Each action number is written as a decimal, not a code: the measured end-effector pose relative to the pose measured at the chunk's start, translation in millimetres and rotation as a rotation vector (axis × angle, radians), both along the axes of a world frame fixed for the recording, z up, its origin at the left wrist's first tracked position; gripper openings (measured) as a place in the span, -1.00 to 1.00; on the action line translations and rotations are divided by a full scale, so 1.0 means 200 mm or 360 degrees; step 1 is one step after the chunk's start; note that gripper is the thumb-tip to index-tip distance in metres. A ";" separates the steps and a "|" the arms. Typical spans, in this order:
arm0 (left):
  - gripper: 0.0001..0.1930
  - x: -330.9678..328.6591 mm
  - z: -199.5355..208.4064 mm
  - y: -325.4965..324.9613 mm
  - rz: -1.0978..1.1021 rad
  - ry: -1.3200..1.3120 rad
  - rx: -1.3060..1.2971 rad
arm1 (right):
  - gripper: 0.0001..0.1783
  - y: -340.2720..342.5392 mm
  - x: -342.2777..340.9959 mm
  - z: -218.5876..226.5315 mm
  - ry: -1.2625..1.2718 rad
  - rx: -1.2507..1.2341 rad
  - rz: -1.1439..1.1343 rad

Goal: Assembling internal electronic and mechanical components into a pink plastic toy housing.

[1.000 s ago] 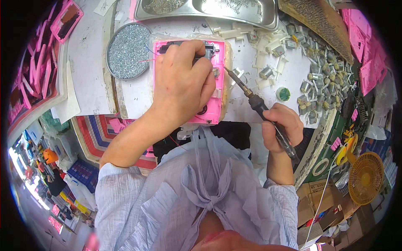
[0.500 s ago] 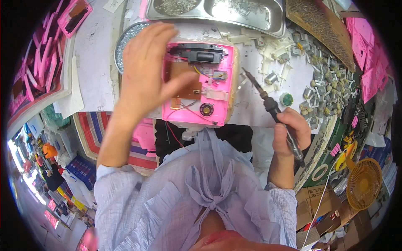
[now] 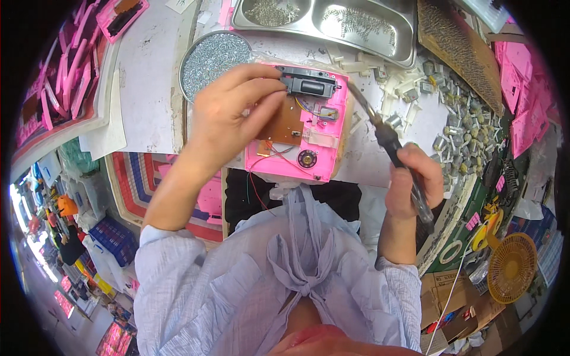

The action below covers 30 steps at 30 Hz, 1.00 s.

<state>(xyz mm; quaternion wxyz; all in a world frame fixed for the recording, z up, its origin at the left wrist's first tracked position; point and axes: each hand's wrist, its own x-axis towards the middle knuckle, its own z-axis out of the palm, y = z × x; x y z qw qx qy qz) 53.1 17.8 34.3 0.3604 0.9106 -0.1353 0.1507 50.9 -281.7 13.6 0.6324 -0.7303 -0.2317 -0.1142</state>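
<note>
Left grip (image 3: 228,113) has swung from over the metal-bits dish (image 3: 182,80) to the black module (image 3: 312,87)'s left end, inside the pink casing (image 3: 325,161); can't tell if it's pinching. Right grip (image 3: 415,181) still clamps the soldering iron (image 3: 388,141).

Small dark printing (image 3: 449,277) on cardboard box (image 3: 456,292), too blurred to read.

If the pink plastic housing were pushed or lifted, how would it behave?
The pink plastic housing would probably stay stiff, given its straight moulded walls. Being broad and shallow, it seems unlikely to roll. The thin red wire dangling past its near edge would likely flop.
</note>
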 end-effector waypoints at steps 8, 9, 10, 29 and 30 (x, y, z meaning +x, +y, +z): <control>-0.92 -0.04 -0.10 -0.17 0.0281 0.0896 -0.1456 | -0.39 0.37 0.15 0.05 0.0356 -0.0011 0.0255; -0.91 -0.04 -0.10 -0.16 0.0276 0.0923 -0.1498 | -0.38 0.41 0.18 0.05 0.0327 -0.0039 0.0246; -0.91 -0.04 -0.11 -0.15 0.0242 0.0885 -0.1445 | -0.38 0.43 0.20 0.04 0.0325 -0.0027 0.0279; -0.91 -0.04 -0.10 -0.05 0.0167 0.0752 -0.0882 | -0.37 0.52 0.21 -0.05 -0.0127 -0.0296 0.0089; -0.91 -0.04 -0.10 -0.06 0.0171 0.0719 -0.0862 | -0.37 0.53 0.21 -0.05 -0.0202 -0.0314 0.0066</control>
